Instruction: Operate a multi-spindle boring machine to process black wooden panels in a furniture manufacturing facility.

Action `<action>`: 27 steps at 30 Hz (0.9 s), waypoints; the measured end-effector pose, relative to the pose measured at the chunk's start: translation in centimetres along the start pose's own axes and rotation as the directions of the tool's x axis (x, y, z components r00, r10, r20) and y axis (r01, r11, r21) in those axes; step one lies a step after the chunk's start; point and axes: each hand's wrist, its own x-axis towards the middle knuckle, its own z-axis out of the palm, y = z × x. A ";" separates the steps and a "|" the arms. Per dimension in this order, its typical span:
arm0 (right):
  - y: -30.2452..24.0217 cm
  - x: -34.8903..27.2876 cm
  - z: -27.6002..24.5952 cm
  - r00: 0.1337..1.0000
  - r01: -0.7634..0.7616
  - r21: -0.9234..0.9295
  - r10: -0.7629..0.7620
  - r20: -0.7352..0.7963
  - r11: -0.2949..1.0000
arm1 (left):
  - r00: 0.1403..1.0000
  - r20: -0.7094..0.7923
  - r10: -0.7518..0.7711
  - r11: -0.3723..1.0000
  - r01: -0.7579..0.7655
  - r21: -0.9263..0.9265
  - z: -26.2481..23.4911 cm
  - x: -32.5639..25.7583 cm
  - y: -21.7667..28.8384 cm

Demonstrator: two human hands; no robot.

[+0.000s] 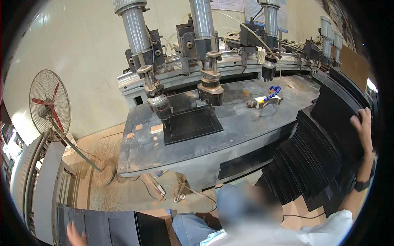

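At the right rim of the head view, my right hand (363, 128) is raised with fingers apart beside a stack of black panels (332, 96). Whether its fingertips touch the top panel I cannot tell. My left hand (76, 235) shows at the lower left, partly cut off by the picture's edge, fingers apart. It is over or beside another pile of flat black panels (121, 227). One more black panel (193, 125) lies flat on the machine's grey table (242, 127), under two vertical machine heads. A blurred patch hides part of my lap.
Several spindle heads (211, 88) hang above the table along a rail. Wood scraps (156, 129) and a blue coiled hose (273, 93) lie on it. A stand fan (50, 104) stands at left on a sawdust-strewn floor (96, 180). Cables trail below the table.
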 end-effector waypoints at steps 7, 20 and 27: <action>-7.7 0.5 -4.7 0.986 -0.072 0.086 0.084 -0.145 0.994 | 0.520 -0.274 0.809 0.341 -0.795 -0.502 5.0 12.1 50.0; -42.7 1.2 -4.7 0.742 0.590 0.802 -0.455 -0.492 0.094 | 0.658 -0.291 0.694 0.519 -0.738 -0.432 8.4 2.6 54.2; -55.6 -3.7 2.4 0.635 0.600 0.791 -0.673 -0.379 0.121 | 0.602 -0.416 0.682 0.561 -0.795 -0.232 2.5 -4.4 36.2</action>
